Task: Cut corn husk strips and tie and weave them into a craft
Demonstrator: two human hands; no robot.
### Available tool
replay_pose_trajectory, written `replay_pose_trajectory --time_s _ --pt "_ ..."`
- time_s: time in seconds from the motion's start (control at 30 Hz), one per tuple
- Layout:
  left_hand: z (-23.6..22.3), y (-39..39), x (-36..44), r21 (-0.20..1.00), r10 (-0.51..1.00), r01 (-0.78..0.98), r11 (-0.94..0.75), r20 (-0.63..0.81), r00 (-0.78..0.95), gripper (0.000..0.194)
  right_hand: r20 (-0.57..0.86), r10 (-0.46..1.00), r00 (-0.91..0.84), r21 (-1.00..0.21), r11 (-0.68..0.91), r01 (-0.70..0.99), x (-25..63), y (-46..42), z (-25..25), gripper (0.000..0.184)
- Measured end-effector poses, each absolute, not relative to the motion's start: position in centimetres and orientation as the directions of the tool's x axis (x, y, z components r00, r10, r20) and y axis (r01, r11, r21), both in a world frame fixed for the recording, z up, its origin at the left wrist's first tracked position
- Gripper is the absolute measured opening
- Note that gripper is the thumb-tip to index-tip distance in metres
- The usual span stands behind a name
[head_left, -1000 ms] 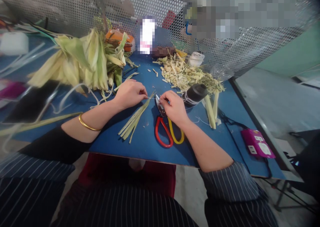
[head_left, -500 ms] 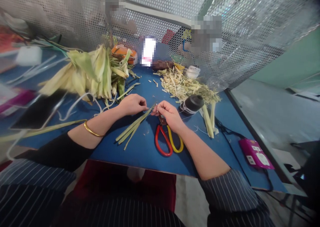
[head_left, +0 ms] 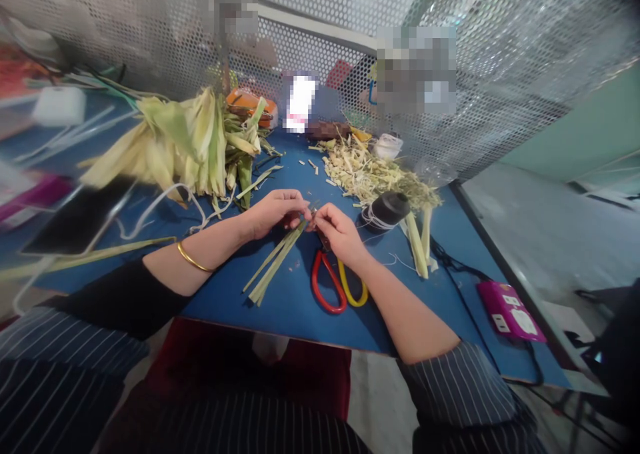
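My left hand (head_left: pixel 286 211) is closed at the upper end of a small bundle of green corn husk strips (head_left: pixel 274 267), whose loose ends fan down towards the table's front edge. Pinched right beside it, my right hand (head_left: pixel 339 233) meets the left fingertips at the bundle's top. A thin white thread (head_left: pixel 371 238) leads from the black spool (head_left: pixel 386 211) towards my right hand; the spot where it meets the strips is hidden by fingers. Scissors with one red and one yellow handle (head_left: pixel 330 287) lie under my right hand, their blades mostly covered.
A large heap of corn husks (head_left: pixel 185 141) lies at the back left, and shredded husk bits (head_left: pixel 365 167) are piled at the back right. A phone (head_left: pixel 80 217) with a white cable rests left. A purple power strip (head_left: pixel 511 311) sits right. Perforated mesh (head_left: pixel 320 51) borders the back.
My left hand has moved right, its fingertips now meeting the right hand's at the bundle's top. The strips have swung slightly right and closer together. The scissors and spool stay in place.
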State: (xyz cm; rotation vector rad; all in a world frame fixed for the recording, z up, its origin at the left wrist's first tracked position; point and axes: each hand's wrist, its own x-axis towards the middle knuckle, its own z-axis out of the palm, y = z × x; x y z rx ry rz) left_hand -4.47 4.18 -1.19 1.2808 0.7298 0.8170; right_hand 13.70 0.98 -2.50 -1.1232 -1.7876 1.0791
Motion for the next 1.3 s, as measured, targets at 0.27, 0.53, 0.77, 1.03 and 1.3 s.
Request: replay_pose_trajectory --time_s 0.27,0.53,0.77,1.03,1.3 --pt "-1.2 4.7 -4.4 0.986 0.872 0.162 -0.039 -0.045 0.488 0.021 0.268 0.842 -0.468 -0.754 0.485 0.442 13.6 0.4 -1.5 0.014" --pt "-1.0 4.7 -4.9 0.917 0.862 0.349 -0.192 -0.012 0.507 0.022 0.231 0.818 -0.527 -0.712 0.511 0.482 13.4 0.0 -1.2 0.015" --pt "-1.1 4.6 -5.2 0.973 0.848 0.216 0.075 -0.176 0.500 0.025 0.210 0.896 -0.392 -0.874 0.352 0.336 13.8 0.7 -1.7 0.013" --pt "-1.2 4.7 -5.2 0.962 0.837 0.138 0.235 -0.272 0.474 0.017 0.171 0.947 -0.272 -0.923 0.250 0.291 14.0 0.8 -1.6 0.015" --pt "-1.6 4.2 -4.5 0.924 0.832 0.356 -0.139 -0.086 0.548 0.013 -0.013 0.970 -0.243 -0.996 0.008 0.087 13.6 0.8 -2.0 0.017"
